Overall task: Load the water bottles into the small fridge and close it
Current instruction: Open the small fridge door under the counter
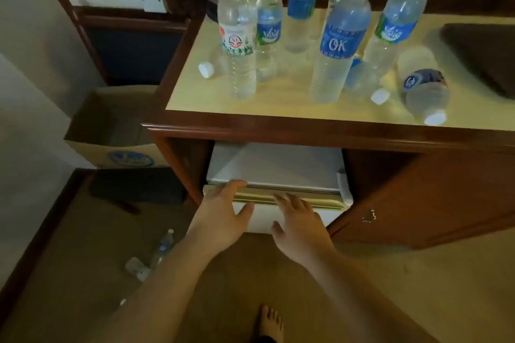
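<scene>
- The left hand [223,211] lies spread on the fridge door [278,217], fingers over its top edge; the right hand [299,220], also spread, rests flat just at its 3 o'clock.
- The door looks stiff and smooth — I'd pull at that top edge.
- At 12 o'clock, on the cabinet top [278,103], stand six or so upright bottles [338,44]; one lies flat [423,86] at their 4 o'clock.
- Full ones are likely heavy and slick — best gripped mid-body.
</scene>
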The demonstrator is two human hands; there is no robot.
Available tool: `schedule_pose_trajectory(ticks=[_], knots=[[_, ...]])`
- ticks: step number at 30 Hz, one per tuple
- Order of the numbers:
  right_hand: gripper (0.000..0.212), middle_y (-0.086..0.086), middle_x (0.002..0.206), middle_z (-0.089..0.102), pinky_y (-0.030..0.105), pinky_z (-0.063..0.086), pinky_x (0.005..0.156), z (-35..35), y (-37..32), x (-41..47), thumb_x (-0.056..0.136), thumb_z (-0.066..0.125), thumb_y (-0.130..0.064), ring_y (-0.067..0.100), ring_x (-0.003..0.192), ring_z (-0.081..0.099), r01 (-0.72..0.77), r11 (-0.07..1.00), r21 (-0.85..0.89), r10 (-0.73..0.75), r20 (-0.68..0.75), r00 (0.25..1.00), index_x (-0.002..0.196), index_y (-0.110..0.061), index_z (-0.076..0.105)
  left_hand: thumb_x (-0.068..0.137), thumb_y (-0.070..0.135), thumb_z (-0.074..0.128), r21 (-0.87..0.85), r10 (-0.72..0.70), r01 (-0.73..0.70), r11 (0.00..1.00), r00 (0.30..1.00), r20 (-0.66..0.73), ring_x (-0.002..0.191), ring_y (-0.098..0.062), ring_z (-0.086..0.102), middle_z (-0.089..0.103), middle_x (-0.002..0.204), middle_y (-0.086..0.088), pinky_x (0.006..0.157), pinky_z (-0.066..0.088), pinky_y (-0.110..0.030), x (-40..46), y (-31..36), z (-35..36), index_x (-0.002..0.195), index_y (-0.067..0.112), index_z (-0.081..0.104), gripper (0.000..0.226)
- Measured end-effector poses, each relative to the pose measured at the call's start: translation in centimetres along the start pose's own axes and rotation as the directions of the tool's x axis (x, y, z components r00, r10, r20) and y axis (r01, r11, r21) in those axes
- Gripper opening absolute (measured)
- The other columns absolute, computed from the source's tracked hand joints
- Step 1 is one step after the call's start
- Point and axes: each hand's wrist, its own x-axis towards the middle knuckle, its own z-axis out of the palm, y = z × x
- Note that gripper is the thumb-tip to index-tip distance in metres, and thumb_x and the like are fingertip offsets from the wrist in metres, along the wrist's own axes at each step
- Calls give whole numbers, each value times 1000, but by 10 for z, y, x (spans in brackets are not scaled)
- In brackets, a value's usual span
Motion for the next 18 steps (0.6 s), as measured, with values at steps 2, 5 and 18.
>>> schedule_pose_trajectory(ticks=[2, 5, 18], knots=[[67, -3, 167, 26, 49, 35, 120, 18, 9, 28, 101, 51, -43, 25, 153, 26, -22, 1000, 8, 22, 39, 999, 160, -37, 20, 100, 46, 58, 61, 8, -11, 998, 998, 56, 119, -11, 50, 52, 143, 7, 89, 48, -24, 33, -8, 18, 148, 43, 43, 50], [65, 0, 161, 34, 48, 39, 117, 47, 19, 67, 100, 53, -39, 26, 147, 35, -21, 998, -62, 27, 96, 995, 158, -34, 25, 101, 46, 56, 148, -45, 23, 989, 988, 145, 137, -23, 45, 46, 153, 1, 107, 48, -41, 83, -29, 37, 152, 39, 42, 54], [43, 6, 150, 44, 49, 44, 109, 103, 34, 145, 102, 52, -41, 28, 136, 45, 14, 976, -215, -27, -59, 998, 142, -27, 50, 108, 59, 28, 433, 9, -118, 894, 969, 245, 162, -27, -4, -7, 175, 1, 128, 14, -51, 196, -112, 61, 165, 45, 3, 64]])
